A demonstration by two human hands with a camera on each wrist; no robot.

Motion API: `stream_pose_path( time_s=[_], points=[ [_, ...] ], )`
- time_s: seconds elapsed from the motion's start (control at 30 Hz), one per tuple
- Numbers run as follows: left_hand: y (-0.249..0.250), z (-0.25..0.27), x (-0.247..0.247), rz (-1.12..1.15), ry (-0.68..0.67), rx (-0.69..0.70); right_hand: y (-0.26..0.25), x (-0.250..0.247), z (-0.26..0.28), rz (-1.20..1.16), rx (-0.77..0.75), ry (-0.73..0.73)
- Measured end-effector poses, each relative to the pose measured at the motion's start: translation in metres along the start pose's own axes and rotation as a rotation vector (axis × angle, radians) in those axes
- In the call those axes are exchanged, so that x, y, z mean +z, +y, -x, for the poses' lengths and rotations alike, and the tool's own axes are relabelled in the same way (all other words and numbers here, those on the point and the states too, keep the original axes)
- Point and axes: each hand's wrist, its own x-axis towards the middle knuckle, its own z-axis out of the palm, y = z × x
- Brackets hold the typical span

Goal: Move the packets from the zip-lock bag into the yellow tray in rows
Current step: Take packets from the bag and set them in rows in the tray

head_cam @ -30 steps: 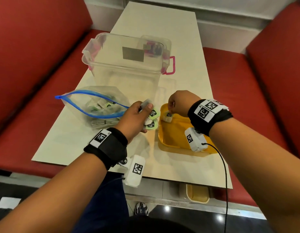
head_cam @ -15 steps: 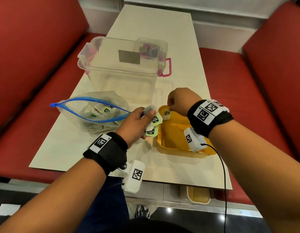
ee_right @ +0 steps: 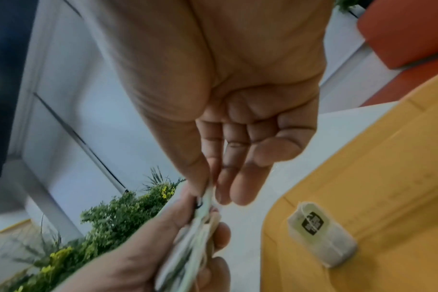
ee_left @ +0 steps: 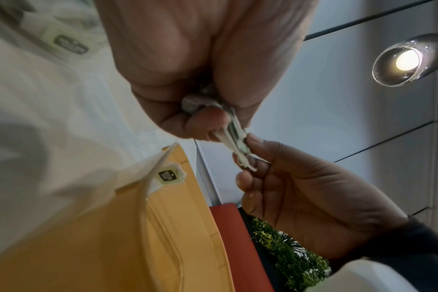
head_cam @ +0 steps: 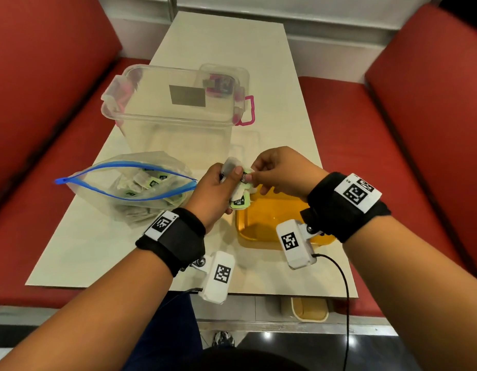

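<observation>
- While the left hand [head_cam: 216,195] grips a fanned bundle of packets [head_cam: 238,192] above the yellow tray's [head_cam: 261,226] far-left corner, the right hand [head_cam: 283,171] pinches the top one between thumb and forefinger, other fingers loose.
- One packet [ee_right: 320,235] already lies in that corner; more wait in the zip-lock bag [head_cam: 130,186], left.
- Step in hand: peeling off a single packet.
- Next, probably: set it beside the first, starting a row.
</observation>
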Motion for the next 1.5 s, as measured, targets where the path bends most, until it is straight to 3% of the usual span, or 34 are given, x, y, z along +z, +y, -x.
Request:
stream_pose_path(
  time_s=[0.13,0.27,0.43,0.53,0.67,0.93,1.3,1.43,1.5],
  points=[
    [-0.006,0.001,-0.004,-0.065,-0.025,0.008,0.002,-0.008,0.002,-0.162,-0.003,0.086],
    [-0.014,-0.001,-0.012,-0.158,-0.008,-0.007,0.007,-0.022,0.002,-0.096,-0.037,0.137],
    [-0.024,-0.005,-0.016,-0.459,0.083,0.047,0.011,-0.026,-0.009,0.194,-0.014,0.030],
    [-0.026,-0.005,-0.014,-0.582,0.064,0.061,0.013,-0.017,-0.021,0.382,-0.003,-0.041],
    [-0.026,-0.005,-0.014,-0.593,0.026,0.065,0.015,-0.002,-0.036,0.586,0.013,-0.127],
    [-0.028,-0.005,-0.014,-0.586,0.000,0.044,0.008,0.013,-0.055,0.804,-0.065,-0.083],
    [-0.029,-0.002,-0.016,-0.563,0.007,0.034,0.006,0.019,-0.061,0.848,-0.062,-0.010],
    [-0.025,-0.004,-0.018,-0.519,0.039,0.001,0.000,0.005,-0.049,0.728,-0.102,0.081],
    [-0.020,-0.005,-0.019,-0.434,0.050,-0.027,-0.005,0.000,-0.038,0.574,-0.116,0.041]
  ],
)
